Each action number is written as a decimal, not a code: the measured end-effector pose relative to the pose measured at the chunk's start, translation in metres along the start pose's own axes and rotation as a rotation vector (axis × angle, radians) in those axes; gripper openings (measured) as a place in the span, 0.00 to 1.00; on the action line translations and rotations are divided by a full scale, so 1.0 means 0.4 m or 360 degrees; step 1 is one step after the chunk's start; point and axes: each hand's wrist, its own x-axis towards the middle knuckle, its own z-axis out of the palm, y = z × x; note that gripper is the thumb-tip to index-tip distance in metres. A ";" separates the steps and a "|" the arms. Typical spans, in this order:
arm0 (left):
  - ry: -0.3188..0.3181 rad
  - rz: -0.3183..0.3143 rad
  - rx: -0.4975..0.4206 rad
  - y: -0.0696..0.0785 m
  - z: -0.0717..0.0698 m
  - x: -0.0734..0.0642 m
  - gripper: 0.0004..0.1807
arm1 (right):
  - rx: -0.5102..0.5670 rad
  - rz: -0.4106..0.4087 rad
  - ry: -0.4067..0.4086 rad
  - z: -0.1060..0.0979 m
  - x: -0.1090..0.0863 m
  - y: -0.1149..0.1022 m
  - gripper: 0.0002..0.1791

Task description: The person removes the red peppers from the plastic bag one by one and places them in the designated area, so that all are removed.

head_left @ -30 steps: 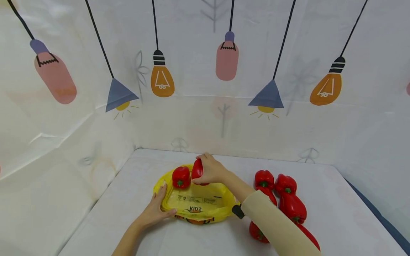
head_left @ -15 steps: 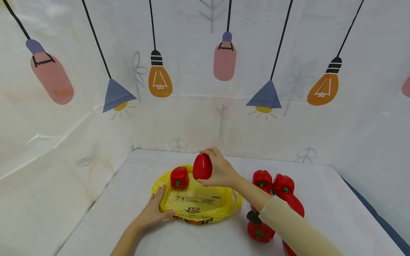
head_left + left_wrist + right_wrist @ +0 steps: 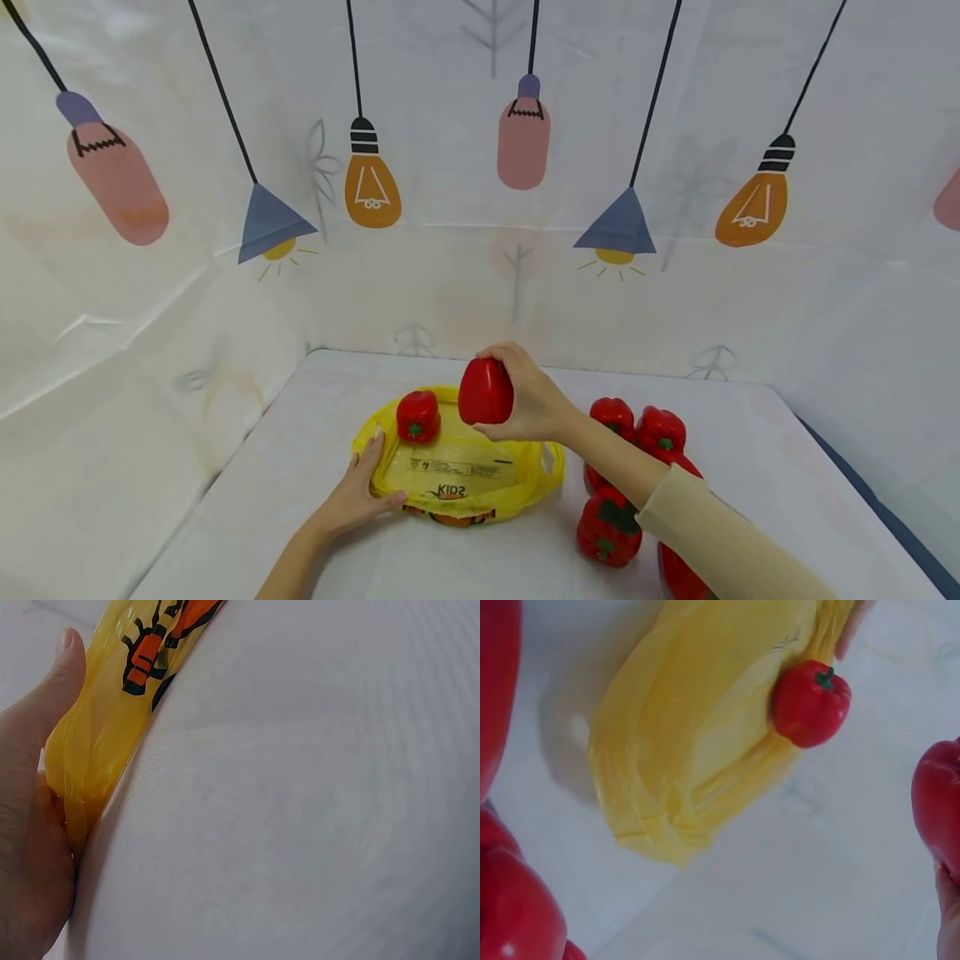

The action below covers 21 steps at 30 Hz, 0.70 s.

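My right hand [image 3: 528, 404] grips a red bell pepper [image 3: 486, 392], held up over the back right of a yellow plastic bag [image 3: 457, 462]. In the right wrist view the held pepper [image 3: 937, 802] shows at the right edge, fingers below it. The bag lies spread on the table, printed with dark letters. Another red bell pepper [image 3: 417, 417], green stem toward me, sits at the bag's back left. My left hand [image 3: 356, 492] rests at the bag's left edge, fingers and thumb spread along it. In the left wrist view its thumb [image 3: 64, 675] lies against the yellow plastic.
Several red bell peppers [image 3: 609, 529] stand grouped on the table to the right, partly hidden by my right forearm and sleeve [image 3: 720, 533]. The white-covered table [image 3: 450, 567] meets a wall sheet [image 3: 450, 275] with printed lamps at the back.
My right hand has lifted the pepper from low over the bag, raising it and drifting to the right. The forearm has swung right with it. My left hand and the bag stay nearly still.
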 end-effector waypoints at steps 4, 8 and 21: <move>-0.0009 -0.0001 -0.0010 0.001 -0.001 0.001 0.60 | 0.0020 -0.0003 0.0005 -0.020 -0.014 -0.002 0.49; -0.0021 -0.0008 -0.0013 0.000 0.000 0.001 0.60 | 0.0024 0.0003 0.0026 -0.042 -0.031 0.003 0.49; 0.0014 0.0027 0.0016 -0.002 0.001 0.002 0.60 | -0.0051 0.0095 0.0113 -0.138 -0.088 0.019 0.51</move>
